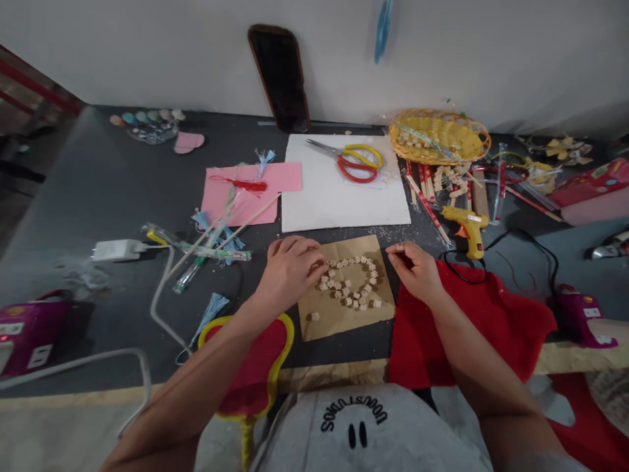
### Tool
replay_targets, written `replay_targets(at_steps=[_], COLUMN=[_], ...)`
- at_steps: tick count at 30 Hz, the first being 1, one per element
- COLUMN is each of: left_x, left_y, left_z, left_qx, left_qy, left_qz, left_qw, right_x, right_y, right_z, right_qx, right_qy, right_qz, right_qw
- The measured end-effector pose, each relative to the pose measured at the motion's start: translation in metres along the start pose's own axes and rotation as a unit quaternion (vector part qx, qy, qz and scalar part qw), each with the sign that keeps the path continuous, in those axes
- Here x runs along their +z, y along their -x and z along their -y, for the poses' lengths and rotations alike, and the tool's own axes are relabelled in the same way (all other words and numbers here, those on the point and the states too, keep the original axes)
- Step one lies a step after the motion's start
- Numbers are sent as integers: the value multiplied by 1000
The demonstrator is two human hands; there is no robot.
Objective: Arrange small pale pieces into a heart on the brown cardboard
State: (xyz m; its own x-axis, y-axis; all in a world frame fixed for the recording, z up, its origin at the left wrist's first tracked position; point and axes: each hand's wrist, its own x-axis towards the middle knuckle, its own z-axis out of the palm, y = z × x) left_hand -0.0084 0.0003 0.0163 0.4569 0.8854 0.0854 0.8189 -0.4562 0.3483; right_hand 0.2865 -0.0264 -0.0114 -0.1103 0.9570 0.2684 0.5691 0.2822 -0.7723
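A brown paper sheet (pixel 308 326) lies in front of me with small pale flower-shaped pieces (pixel 366 262) arranged on it in a curved outline. A single pale piece (pixel 313 316) sits apart near its lower left. My left hand (pixel 289 270) is over the upper left of the sheet, fingers curled and thumb and forefinger close together beside the outline. Whatever may be between those fingertips is too small to make out. Just past the sheet's right edge, my right hand (pixel 417 267) is bent, thumb and forefinger apart, holding nothing visible.
Behind the sheet, scissors (pixel 351 162) rest on a white board (pixel 314 196). A yellow glue gun (pixel 466 229), wicker basket (pixel 439 157) and red cloth (pixel 472 321) are to the right. Leftward lie pink paper (pixel 265 174), tassels (pixel 210 311) and a yellow-rimmed fan (pixel 253 367).
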Motion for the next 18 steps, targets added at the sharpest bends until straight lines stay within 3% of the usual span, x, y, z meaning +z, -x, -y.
replay_targets(at_steps=[18], left_x=[-1], left_y=[2], left_z=[6], left_qx=[3], left_qy=[21], left_qz=[28], left_qw=[999], right_x=[0], right_y=[-1], right_z=[3], right_qx=[1], right_qy=[-4], right_qz=[0], right_qw=[1000])
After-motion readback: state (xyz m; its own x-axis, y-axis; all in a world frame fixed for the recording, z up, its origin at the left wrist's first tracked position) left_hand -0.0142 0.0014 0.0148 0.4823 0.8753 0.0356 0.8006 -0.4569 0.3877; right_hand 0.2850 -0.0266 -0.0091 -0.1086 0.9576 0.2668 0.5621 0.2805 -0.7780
